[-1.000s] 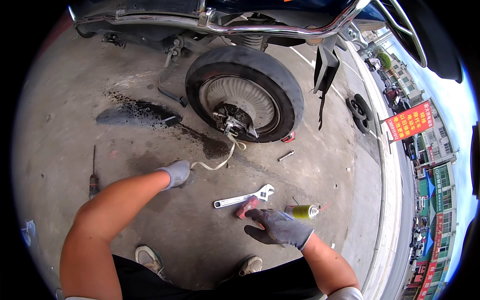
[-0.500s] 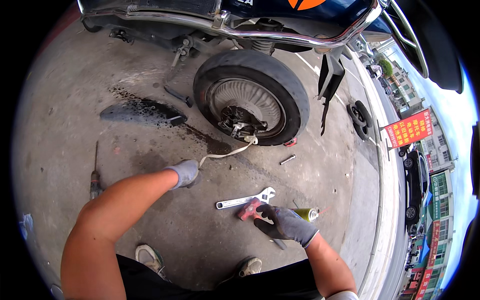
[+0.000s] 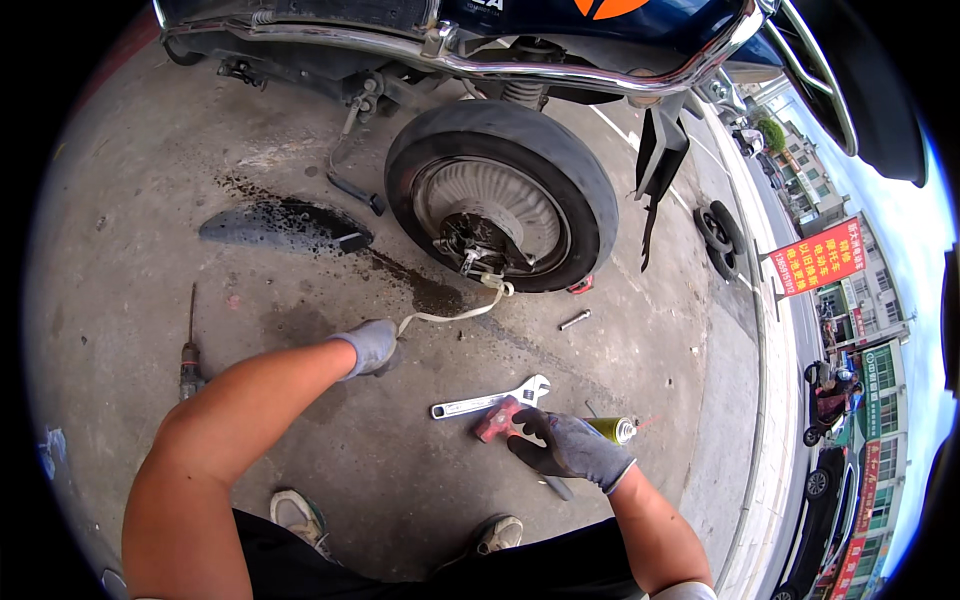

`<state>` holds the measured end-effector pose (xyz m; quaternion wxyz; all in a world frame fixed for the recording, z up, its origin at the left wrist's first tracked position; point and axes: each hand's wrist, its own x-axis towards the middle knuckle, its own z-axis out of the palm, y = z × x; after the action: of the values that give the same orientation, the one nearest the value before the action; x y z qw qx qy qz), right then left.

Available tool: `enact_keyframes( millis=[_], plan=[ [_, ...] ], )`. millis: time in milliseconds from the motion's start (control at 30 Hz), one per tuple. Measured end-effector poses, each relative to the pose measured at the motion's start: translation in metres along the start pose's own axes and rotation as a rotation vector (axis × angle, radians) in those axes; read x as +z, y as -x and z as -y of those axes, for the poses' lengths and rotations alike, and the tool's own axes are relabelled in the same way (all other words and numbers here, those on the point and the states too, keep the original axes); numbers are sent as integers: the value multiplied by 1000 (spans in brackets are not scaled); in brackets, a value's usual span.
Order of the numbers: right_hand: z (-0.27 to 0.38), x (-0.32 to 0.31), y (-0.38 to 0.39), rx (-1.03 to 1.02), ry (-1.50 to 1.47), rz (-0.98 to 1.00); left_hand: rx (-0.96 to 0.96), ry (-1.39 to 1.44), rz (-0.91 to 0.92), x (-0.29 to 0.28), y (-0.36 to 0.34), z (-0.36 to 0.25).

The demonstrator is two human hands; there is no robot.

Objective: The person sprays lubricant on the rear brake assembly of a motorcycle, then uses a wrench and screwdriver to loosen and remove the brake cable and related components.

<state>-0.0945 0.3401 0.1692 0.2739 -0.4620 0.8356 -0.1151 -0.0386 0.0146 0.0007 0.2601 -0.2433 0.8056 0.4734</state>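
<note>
My left hand [image 3: 371, 350], in a grey glove, is closed on a pale strap [image 3: 447, 317]. The strap runs to the hub of a wheel [image 3: 505, 195], looping near the metal fittings there. My gloved right hand [image 3: 582, 452] is curled around a hammer with a red head [image 3: 496, 420]; part of its handle is hidden under the palm, and the grey end shows below. Beside the hammer head lies an adjustable wrench [image 3: 490, 398]. A yellow-green spray can [image 3: 612, 430] lies just past my right knuckles.
Above the wheel hangs a vehicle's chrome bar [image 3: 560, 76]. A small metal socket-like piece [image 3: 575, 319] lies near the wheel. At the left is a long-shafted tool [image 3: 190, 365]. A dark wet stain [image 3: 290, 225] marks the concrete. Loose tyres [image 3: 717, 235] lie by the road.
The strap's loop at the hub has shifted slightly and the strap sags a little more. Both hands stay nearly in place. On the street, a scooter has appeared and the dark car sits lower.
</note>
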Motion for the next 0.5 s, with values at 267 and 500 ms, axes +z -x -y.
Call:
enact_keyframes(
  millis=[267, 500],
  plan=[
    [-4, 3, -3, 33, 16, 20, 26, 77, 16, -3, 4, 1],
    [4, 1, -10, 4, -27, -1, -8, 427, 108, 6, -23, 23]
  ],
)
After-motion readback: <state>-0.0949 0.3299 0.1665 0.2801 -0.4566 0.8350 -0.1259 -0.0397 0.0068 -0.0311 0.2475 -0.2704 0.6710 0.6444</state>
